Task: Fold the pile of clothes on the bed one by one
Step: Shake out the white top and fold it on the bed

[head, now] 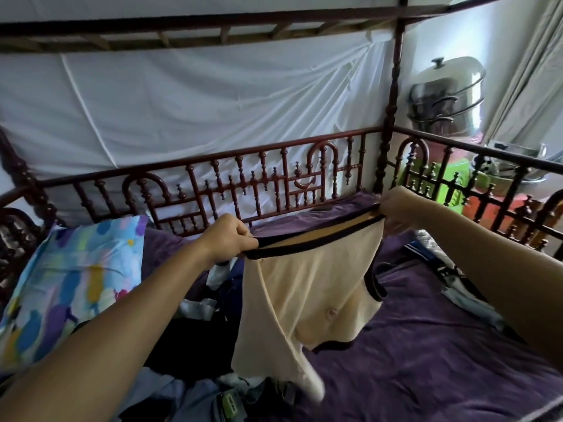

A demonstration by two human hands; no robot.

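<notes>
A cream garment with dark trim [307, 287] hangs in the air over the bed, stretched between both hands. My left hand [230, 237] pinches the left end of its dark-edged top hem. My right hand [396, 205] pinches the right end of that hem, a bit higher and farther back. The garment's lower part droops onto the pile of clothes [195, 336], a heap of dark, white and pale blue pieces at the lower middle of the bed. The purple bedsheet [426, 345] lies under everything.
A colourful patterned pillow [70, 284] lies at the left. Other patterned clothes [447, 269] lie at the right by the rail. A dark red wooden bed rail [259, 181] runs along the back and right side. Steel pots [447, 95] stand beyond the corner post.
</notes>
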